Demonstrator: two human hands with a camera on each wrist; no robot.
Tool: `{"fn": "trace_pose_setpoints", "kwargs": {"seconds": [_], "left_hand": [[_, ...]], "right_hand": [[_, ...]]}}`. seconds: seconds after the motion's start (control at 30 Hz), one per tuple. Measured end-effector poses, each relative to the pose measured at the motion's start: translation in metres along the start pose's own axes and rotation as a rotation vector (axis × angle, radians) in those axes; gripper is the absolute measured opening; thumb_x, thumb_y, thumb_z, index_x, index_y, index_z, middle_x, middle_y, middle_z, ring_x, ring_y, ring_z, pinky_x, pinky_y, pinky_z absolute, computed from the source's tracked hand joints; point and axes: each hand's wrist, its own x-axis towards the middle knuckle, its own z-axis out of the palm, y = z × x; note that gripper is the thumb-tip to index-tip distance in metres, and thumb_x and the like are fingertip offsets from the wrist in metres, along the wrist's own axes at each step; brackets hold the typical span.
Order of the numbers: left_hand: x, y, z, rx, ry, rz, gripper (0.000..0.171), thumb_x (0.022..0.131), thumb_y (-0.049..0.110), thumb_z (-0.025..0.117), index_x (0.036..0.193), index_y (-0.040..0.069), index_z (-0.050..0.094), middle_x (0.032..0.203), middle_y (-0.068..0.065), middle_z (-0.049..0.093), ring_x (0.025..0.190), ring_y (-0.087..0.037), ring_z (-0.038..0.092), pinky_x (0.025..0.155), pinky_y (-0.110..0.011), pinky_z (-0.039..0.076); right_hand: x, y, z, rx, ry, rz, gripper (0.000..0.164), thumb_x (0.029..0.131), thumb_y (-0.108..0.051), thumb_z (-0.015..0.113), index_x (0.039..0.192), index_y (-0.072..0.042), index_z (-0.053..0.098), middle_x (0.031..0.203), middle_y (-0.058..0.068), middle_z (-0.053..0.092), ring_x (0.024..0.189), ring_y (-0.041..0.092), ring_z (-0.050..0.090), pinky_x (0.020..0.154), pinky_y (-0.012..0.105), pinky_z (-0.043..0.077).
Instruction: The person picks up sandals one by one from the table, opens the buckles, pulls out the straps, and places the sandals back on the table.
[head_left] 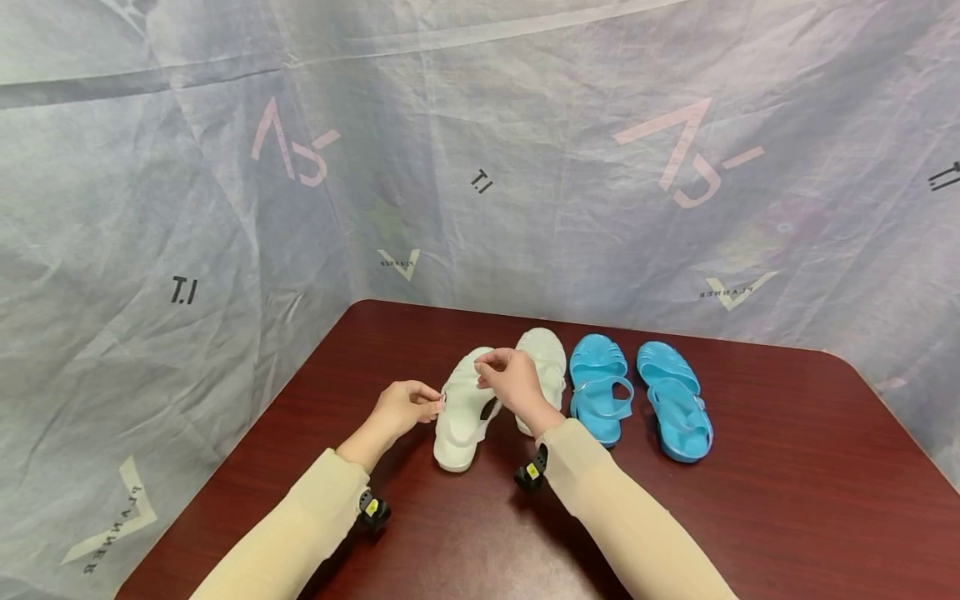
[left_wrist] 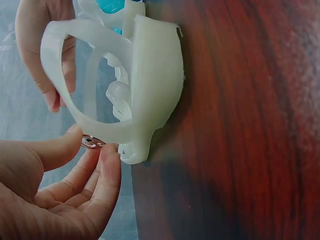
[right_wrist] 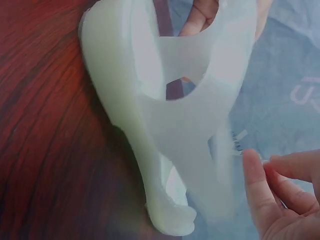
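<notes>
A white jelly sandal (head_left: 456,429) stands upright on the table between the two hands. My left hand (head_left: 405,408) is at its left side. Thumb and fingertips pinch a small metal buckle (left_wrist: 92,141) there, where the sandal's ankle strap (left_wrist: 55,60) meets it. That strap forms a raised loop above the heel. Over the front of the same sandal hovers my right hand (head_left: 513,382), its fingers loosely bent and thumb near the fingertips. Nothing shows between them in the right wrist view, where the hand (right_wrist: 285,190) is beside the strap.
Just right of this sandal, a second white sandal (head_left: 543,350) lies partly behind my right forearm. Two blue sandals (head_left: 597,358) (head_left: 667,367) are farther right on the dark red table (head_left: 795,467). A grey printed cloth (head_left: 525,167) hangs behind the table.
</notes>
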Motion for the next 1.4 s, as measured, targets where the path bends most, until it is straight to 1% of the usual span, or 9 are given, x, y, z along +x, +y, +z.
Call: {"fn": "trace_pose_setpoints", "kwargs": {"seconds": [0.13, 0.23, 0.47, 0.6, 0.77, 0.87, 1.07, 1.2, 1.4], "left_hand": [[0.001, -0.001, 0.000, -0.006, 0.002, -0.009, 0.015, 0.086, 0.008, 0.073, 0.097, -0.002, 0.071, 0.083, -0.011, 0.071, 0.071, -0.019, 0.070, 0.075, -0.035, 0.058], [0.000, -0.002, 0.000, 0.002, 0.006, -0.016, 0.015, 0.086, 0.009, 0.073, 0.096, -0.002, 0.071, 0.082, -0.010, 0.071, 0.073, -0.023, 0.071, 0.077, -0.037, 0.058], [-0.001, -0.002, 0.000, 0.003, 0.004, -0.016, 0.016, 0.086, 0.010, 0.073, 0.096, -0.002, 0.070, 0.083, -0.010, 0.071, 0.077, -0.028, 0.071, 0.078, -0.039, 0.057], [-0.003, -0.004, 0.000, -0.049, -0.001, -0.032, 0.018, 0.087, 0.010, 0.072, 0.098, -0.004, 0.069, 0.085, -0.012, 0.071, 0.078, -0.024, 0.071, 0.077, -0.037, 0.058], [-0.007, -0.005, -0.001, -0.128, -0.017, -0.057, 0.022, 0.089, 0.012, 0.070, 0.104, -0.004, 0.067, 0.094, -0.015, 0.071, 0.083, -0.018, 0.070, 0.084, -0.036, 0.057], [-0.009, -0.004, 0.000, -0.162, -0.021, -0.072, 0.025, 0.089, 0.014, 0.070, 0.107, -0.003, 0.067, 0.098, -0.015, 0.070, 0.088, -0.018, 0.070, 0.087, -0.036, 0.056], [-0.015, -0.001, 0.005, -0.158, -0.050, -0.077, 0.033, 0.090, 0.020, 0.069, 0.114, -0.002, 0.066, 0.112, -0.015, 0.069, 0.103, -0.021, 0.067, 0.092, -0.038, 0.054], [-0.020, 0.001, 0.007, -0.178, -0.047, -0.076, 0.037, 0.089, 0.020, 0.070, 0.118, -0.003, 0.064, 0.114, -0.016, 0.069, 0.108, -0.025, 0.065, 0.093, -0.041, 0.054], [-0.026, 0.002, 0.010, -0.191, -0.037, -0.078, 0.043, 0.090, 0.020, 0.069, 0.124, -0.006, 0.060, 0.117, -0.021, 0.066, 0.111, -0.030, 0.064, 0.091, -0.042, 0.054]], "right_hand": [[-0.001, -0.003, -0.001, 0.018, 0.038, -0.010, 0.015, 0.095, -0.009, 0.061, 0.103, 0.001, 0.070, 0.092, 0.017, 0.068, 0.076, 0.024, 0.071, 0.073, 0.033, 0.059], [-0.002, -0.003, -0.002, 0.009, 0.057, -0.011, 0.016, 0.095, -0.009, 0.061, 0.103, 0.002, 0.070, 0.091, 0.017, 0.068, 0.076, 0.024, 0.071, 0.074, 0.033, 0.059], [-0.003, 0.000, -0.005, -0.024, 0.045, -0.007, 0.015, 0.094, -0.008, 0.062, 0.103, 0.002, 0.070, 0.091, 0.015, 0.068, 0.075, 0.023, 0.071, 0.075, 0.035, 0.059], [-0.006, 0.001, -0.005, -0.079, 0.034, 0.003, 0.013, 0.094, -0.012, 0.064, 0.100, -0.003, 0.072, 0.090, 0.013, 0.069, 0.073, 0.019, 0.068, 0.070, 0.031, 0.057], [-0.009, 0.004, -0.002, -0.122, 0.043, 0.018, 0.014, 0.093, -0.015, 0.065, 0.101, -0.005, 0.072, 0.088, 0.010, 0.068, 0.071, 0.016, 0.064, 0.064, 0.028, 0.053], [-0.011, 0.007, 0.000, -0.136, 0.052, 0.016, 0.016, 0.093, -0.016, 0.065, 0.103, -0.005, 0.071, 0.092, 0.010, 0.069, 0.077, 0.018, 0.065, 0.067, 0.029, 0.053], [-0.022, 0.010, 0.001, -0.188, 0.053, -0.003, 0.029, 0.091, -0.018, 0.067, 0.113, 0.001, 0.068, 0.102, 0.013, 0.070, 0.095, 0.027, 0.065, 0.076, 0.033, 0.055], [-0.032, 0.007, 0.002, -0.194, 0.039, 0.024, 0.037, 0.090, -0.019, 0.069, 0.120, 0.003, 0.065, 0.108, 0.016, 0.068, 0.098, 0.030, 0.064, 0.076, 0.034, 0.055], [-0.043, 0.004, 0.007, -0.132, 0.011, 0.102, 0.053, 0.090, -0.025, 0.068, 0.130, 0.007, 0.054, 0.120, 0.021, 0.063, 0.108, 0.033, 0.061, 0.084, 0.039, 0.054]]}}
